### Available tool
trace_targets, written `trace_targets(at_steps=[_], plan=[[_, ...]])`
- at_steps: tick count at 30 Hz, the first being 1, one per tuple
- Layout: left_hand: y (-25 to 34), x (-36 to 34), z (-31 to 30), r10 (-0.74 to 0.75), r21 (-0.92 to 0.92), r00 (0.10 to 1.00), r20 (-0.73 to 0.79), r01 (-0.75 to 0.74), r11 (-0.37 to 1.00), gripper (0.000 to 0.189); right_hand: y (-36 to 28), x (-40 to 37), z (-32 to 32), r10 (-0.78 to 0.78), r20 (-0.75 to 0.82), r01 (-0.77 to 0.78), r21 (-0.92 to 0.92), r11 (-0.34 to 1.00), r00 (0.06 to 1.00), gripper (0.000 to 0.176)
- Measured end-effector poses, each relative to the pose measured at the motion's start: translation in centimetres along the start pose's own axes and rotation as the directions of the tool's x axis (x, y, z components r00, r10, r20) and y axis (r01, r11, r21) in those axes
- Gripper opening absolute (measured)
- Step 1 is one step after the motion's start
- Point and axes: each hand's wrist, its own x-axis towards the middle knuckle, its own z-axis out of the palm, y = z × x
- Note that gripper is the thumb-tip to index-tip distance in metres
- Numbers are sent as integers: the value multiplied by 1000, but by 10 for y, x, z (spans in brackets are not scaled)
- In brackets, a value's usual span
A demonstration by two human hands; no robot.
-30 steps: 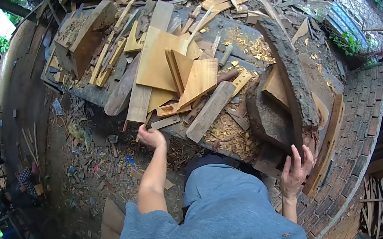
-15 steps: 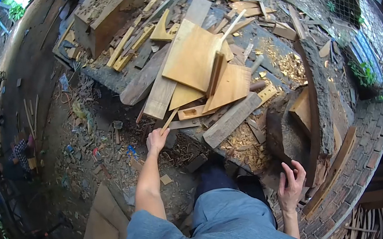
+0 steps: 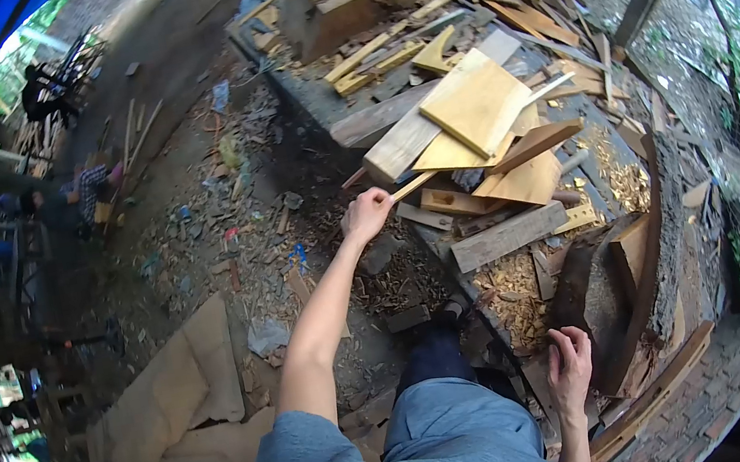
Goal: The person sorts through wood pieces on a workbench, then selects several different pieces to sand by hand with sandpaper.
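Observation:
My left hand [image 3: 367, 214] is closed on the near end of a thin wooden strip [image 3: 413, 185], whose far end reaches under the piled boards. Above it lie a long pale plank [image 3: 399, 140], a yellowish flat panel [image 3: 476, 103] and a dark brown board [image 3: 532, 146] resting tilted on another light panel [image 3: 528, 180]. A mortised wooden block [image 3: 458, 201] and a greyish beam [image 3: 510, 237] sit just right of the strip. My right hand [image 3: 569, 366] hangs low near a bark-edged slab [image 3: 648, 282], its fingers loosely bent and apart, holding nothing.
A big wood block [image 3: 352, 4] stands at the far end of the work surface, beside heaped offcuts [image 3: 540, 16]. Wood chips [image 3: 515, 305] cover its near part. Cardboard-like sheets [image 3: 181, 390] lie on the littered ground at left. A person [image 3: 89, 190] sits far left.
The view has turned, shifting the pile rightward. My left hand keeps its grip on the strip. The dark brown board has tipped toward the right. My right hand's fingers are more bent.

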Motion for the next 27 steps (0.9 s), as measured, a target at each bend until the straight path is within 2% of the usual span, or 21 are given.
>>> trace_targets(at_steps=[5, 6, 7, 11, 16, 19, 21, 22, 23, 25, 27], plan=[[22, -18, -5, 46, 66, 998, -49, -43, 997, 31, -2, -15, 6, -125, 73, 120, 70, 990, 989, 31], [16, -18, -3, 68, 75, 997, -39, -65, 995, 33, -1, -18, 8, -146, 118, 135, 96, 986, 982, 31], [5, -14, 6, 152, 107, 986, -73, -144, 984, 33, 0, -24, 9, -152, 167, 134, 118, 984, 974, 31], [16, -22, 5, 53, 175, 996, -74, -40, 984, 36, 11, -37, 12, -161, 222, 135, 128, 983, 962, 30], [15, -13, -1, 52, 189, 999, -7, -50, 981, 40, 24, -37, 14, -78, 227, 50, 124, 991, 971, 26], [18, -9, 1, 37, 228, 998, 43, -46, 973, 41, 25, -21, 23, 29, 239, -61, 128, 990, 970, 25], [4, 4, 6, 54, 167, 986, 156, -81, 983, 43, 11, 6, 37, 245, 250, -322, 344, 882, 937, 27], [-9, 10, 12, 95, 125, 977, 190, -120, 985, 44, 2, 28, 43, 242, 235, -317, 372, 872, 941, 33], [-19, 18, 17, 140, 83, 965, 221, -162, 983, 44, -2, 53, 54, 277, 273, -376, 442, 814, 921, 47], [-31, 28, 22, 93, 57, 945, 314, -117, 992, 44, 3, 112, 88, 246, 34, -237, 422, 875, 969, 68], [-50, 38, 32, 147, -35, 932, 332, -143, 989, 44, -16, 189, 103, 498, -30, -390, 583, 713, 867, 87]])
